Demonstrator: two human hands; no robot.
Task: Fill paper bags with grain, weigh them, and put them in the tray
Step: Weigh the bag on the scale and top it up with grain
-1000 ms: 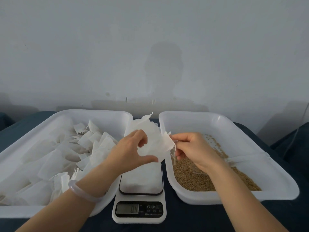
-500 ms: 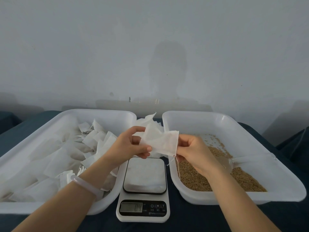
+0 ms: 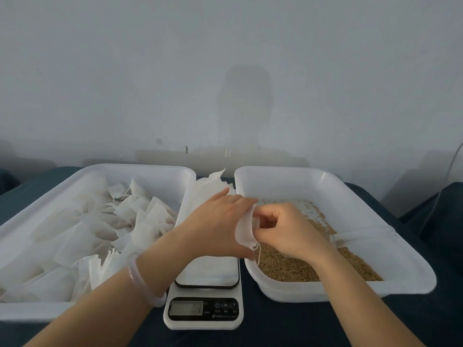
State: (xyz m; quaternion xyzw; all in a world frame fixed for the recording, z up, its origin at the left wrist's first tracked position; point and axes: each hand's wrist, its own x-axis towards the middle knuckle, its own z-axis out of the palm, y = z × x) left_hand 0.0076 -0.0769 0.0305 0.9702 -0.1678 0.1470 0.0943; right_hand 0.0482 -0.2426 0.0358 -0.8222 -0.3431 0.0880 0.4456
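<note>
I see the paper bag held up between both hands, over the near-left corner of the grain tray and just above the far edge of the scale. It is a small pouch of thin, matte white paper, soft and slightly crumpled, and only a narrow curved strip of it shows between the hands. A fine thread hangs from its lower edge towards the grain.

My left hand lies across the bag with its fingers stretched long and close together on top and the thumb under it, clamping the paper. The fingers of my right hand are curled and pinch the bag's edge. I cannot tell whether the bag's mouth is open.

The grain is tan and fine, heaped at the near end of the tray and scattered thin at the far end. A translucent scoop handle rests across it. Both trays are smooth white plastic with rounded corners and rolled rims. The left tray is piled with flat white bags lying at all angles. A stack of loose bags stands between the trays, behind the scale.

The scale has a white body, a dark-edged platform and a grey display whose digits I cannot read. A pale, glossy bangle circles my left wrist. Dark blue cloth covers the counter.
</note>
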